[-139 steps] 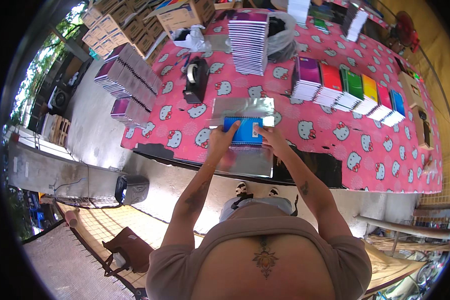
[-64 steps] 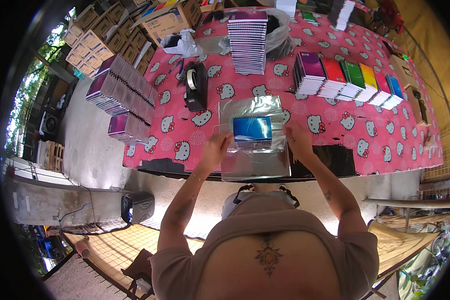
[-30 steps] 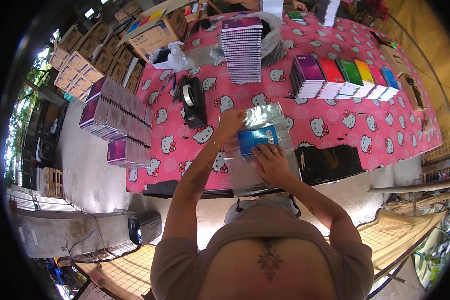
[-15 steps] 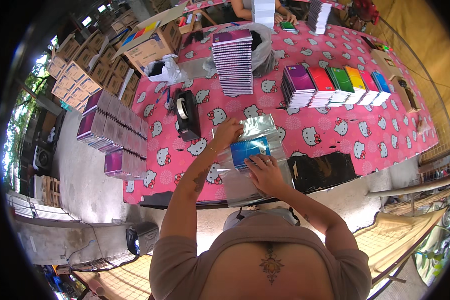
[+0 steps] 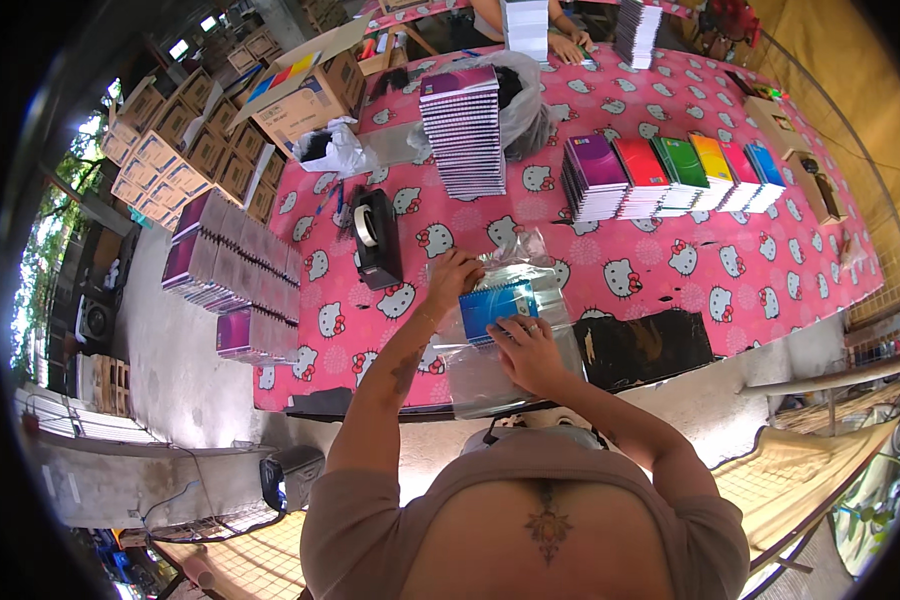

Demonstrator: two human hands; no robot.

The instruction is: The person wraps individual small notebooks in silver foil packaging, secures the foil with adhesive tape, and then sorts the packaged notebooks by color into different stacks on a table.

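Observation:
A blue spiral notebook (image 5: 494, 306) lies inside a clear plastic bag (image 5: 505, 375) on the pink patterned table (image 5: 770, 275). My left hand (image 5: 450, 282) grips the bag's upper left corner beside the notebook. My right hand (image 5: 525, 352) presses flat on the bag just below the notebook, fingers spread over the plastic. A black tape dispenser (image 5: 375, 237) stands just left of my left hand.
A tall stack of notebooks (image 5: 463, 130) stands at the back, with a row of coloured notebook stacks (image 5: 670, 175) to the right. Wrapped purple bundles (image 5: 230, 280) sit at the left edge. A black sheet (image 5: 642, 345) lies right of the bag. Cardboard boxes (image 5: 195, 140) are piled beyond; another person's hands (image 5: 567, 45) work at the far end.
Earlier both hands held the bag flat by its sides. Since then my left hand has gone to its top corner and my right hand has come down onto the plastic below the notebook.

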